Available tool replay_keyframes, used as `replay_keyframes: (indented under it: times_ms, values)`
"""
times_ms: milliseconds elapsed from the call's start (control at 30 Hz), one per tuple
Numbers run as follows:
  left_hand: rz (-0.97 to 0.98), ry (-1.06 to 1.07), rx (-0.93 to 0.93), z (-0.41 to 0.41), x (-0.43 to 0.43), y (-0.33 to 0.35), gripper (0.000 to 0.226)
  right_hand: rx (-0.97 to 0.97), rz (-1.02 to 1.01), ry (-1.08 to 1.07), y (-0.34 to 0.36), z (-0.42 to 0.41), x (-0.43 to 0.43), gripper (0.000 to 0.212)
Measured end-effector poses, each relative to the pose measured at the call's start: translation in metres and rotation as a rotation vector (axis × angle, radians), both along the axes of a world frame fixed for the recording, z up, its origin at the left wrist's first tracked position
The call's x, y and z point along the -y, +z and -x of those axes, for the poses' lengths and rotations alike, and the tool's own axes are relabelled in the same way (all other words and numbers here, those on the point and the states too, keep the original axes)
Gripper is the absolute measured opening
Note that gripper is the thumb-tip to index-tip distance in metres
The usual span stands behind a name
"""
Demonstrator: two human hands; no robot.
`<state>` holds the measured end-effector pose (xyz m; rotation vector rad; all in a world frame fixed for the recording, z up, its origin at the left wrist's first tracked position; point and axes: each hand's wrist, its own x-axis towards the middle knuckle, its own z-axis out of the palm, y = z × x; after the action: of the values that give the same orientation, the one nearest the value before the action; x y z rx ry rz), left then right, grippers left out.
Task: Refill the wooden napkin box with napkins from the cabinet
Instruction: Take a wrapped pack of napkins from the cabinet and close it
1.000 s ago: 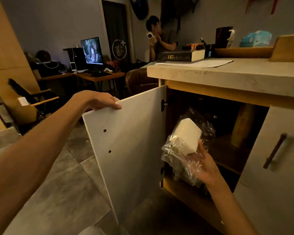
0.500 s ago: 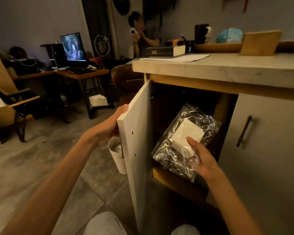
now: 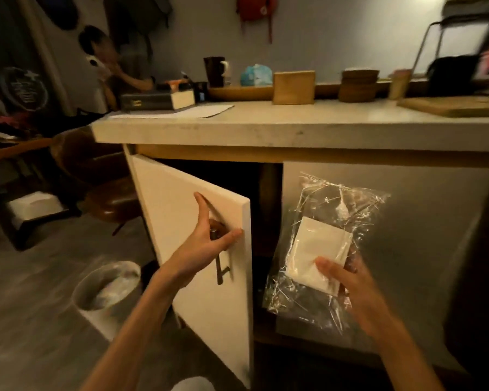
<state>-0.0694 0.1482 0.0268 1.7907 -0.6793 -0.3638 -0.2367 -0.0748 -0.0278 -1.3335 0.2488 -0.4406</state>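
Observation:
My right hand [image 3: 350, 286] grips a clear plastic bag [image 3: 331, 221] with a stack of white napkins [image 3: 316, 255] inside, thumb on the stack. The bag hangs outside the cabinet, in front of its closed right door [image 3: 421, 227]. My left hand [image 3: 206, 244] rests with spread fingers on the front of the white left door [image 3: 181, 198], over the top of its dark handle [image 3: 219, 266]. That door stands partly ajar, and the inside is dark. The wooden napkin box [image 3: 293, 87] stands on the counter [image 3: 294, 131] above, toward the back.
A lined waste bin [image 3: 108, 286] stands on the floor left of the door. On the counter lie a thick book [image 3: 157, 100], a paper sheet [image 3: 178, 111], a wooden tray [image 3: 237, 91], stacked wooden pieces [image 3: 357, 86] and a board [image 3: 449, 105]. A person [image 3: 96, 52] sits behind, at the far left.
The left door has swung from wide open to nearly shut. My left hand went from its edge to its front. The napkin bag came out of the cabinet, rightward.

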Motion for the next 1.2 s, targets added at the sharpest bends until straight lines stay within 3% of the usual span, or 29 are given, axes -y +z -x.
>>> replay_keyframes:
  times_ms: [33, 133, 367, 800, 967, 1067, 1200]
  values:
    - [0.010, -0.003, 0.026, -0.005, 0.017, -0.001, 0.118, -0.007, 0.013, -0.041, 0.001, 0.006, 0.006, 0.050]
    - [0.079, 0.010, 0.068, -0.022, 0.066, -0.010, 0.121, -0.051, 0.013, -0.129, -0.006, 0.021, 0.016, 0.028]
    - [0.178, 0.206, 0.115, -0.027, 0.142, -0.010, 0.113, -0.118, -0.034, -0.187, -0.018, 0.027, 0.020, 0.043]
    - [0.271, 0.300, 0.177, -0.052, 0.184, -0.025, 0.107, -0.166, -0.067, -0.211, -0.041, 0.011, 0.020, 0.043]
    - [0.249, 0.241, 0.212, -0.062, 0.186, -0.034, 0.110, -0.157, -0.133, -0.195, -0.045, -0.007, 0.017, 0.040]
    - [0.217, 0.141, 0.150, -0.070, 0.172, -0.043, 0.113, -0.206, -0.229, -0.195, -0.039, -0.018, 0.008, 0.044]
    - [0.076, 0.161, -0.090, -0.046, 0.125, -0.027, 0.087, -0.317, -0.435, -0.153, 0.018, -0.014, -0.016, 0.051]
